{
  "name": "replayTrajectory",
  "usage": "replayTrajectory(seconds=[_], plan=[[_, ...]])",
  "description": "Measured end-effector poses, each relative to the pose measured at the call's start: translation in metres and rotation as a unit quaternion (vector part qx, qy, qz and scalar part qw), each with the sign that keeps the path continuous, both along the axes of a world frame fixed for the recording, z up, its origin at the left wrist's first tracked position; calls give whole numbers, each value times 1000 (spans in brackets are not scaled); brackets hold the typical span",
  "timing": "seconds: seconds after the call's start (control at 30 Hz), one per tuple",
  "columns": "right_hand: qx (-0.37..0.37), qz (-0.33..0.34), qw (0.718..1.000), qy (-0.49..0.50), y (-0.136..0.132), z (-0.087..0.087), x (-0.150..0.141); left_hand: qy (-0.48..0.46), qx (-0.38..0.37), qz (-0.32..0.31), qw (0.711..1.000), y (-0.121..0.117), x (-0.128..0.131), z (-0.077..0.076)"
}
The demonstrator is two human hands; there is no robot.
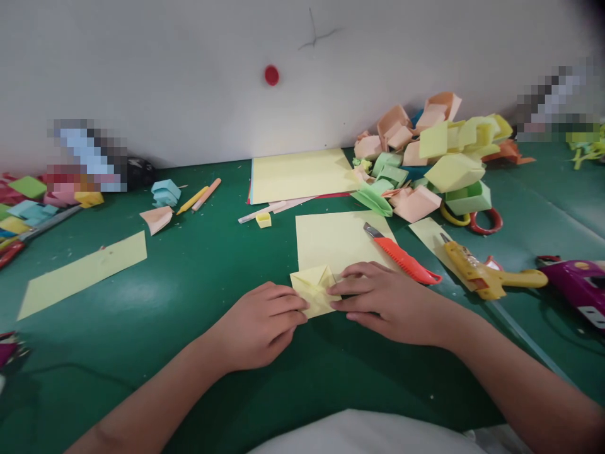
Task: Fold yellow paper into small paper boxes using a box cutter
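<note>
A small square of folded pale yellow paper (pixel 316 295) lies on the green tabletop in front of me, its creases meeting near the middle. My left hand (pixel 259 326) grips its left edge, fingers curled together and thumb tucked below. From the other side, my right hand (pixel 397 304) holds the right edge with its fingertips, the fingers somewhat spread. Just behind the square is a flat pale yellow sheet (pixel 331 243), partly covered by my right hand. Across that sheet's right side lies a red utility knife (pixel 406 258) with its blade out.
At the back right, folded paper boxes (pixel 454 148) are heaped beside red-handled scissors (pixel 486 222). A yellow glue gun (pixel 491 271) lies on the right, near a purple tool (pixel 576 287). Stacked sheets (pixel 302 176) touch the wall; a paper strip (pixel 85 274) lies left.
</note>
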State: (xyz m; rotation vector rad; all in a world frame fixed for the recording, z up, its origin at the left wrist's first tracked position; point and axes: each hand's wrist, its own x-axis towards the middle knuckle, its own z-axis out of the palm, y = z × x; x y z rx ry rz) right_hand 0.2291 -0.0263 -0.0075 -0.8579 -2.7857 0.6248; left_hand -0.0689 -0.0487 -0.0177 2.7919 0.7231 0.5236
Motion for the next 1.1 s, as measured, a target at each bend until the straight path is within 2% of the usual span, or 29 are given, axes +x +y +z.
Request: replayTrajectory(seconds=[0.17, 0.4, 0.53, 0.73, 0.93, 1.1], plan=[[-18, 14, 999, -41, -7, 9, 4, 24, 29, 23, 999, -4, 7, 0], [-39, 30, 996, -69, -12, 13, 6, 78, 65, 82, 991, -12, 32, -3], [-38, 36, 997, -63, -13, 14, 6, 98, 63, 120, 986, -15, 40, -5], [-58, 37, 996, -50, -10, 16, 8, 79, 44, 142, 986, -15, 42, -8], [-69, 23, 997, -25, -6, 12, 12, 73, 28, 148, 986, -14, 42, -9], [-37, -40, 998, -24, -3, 5, 11, 59, 21, 148, 987, -13, 43, -8]])
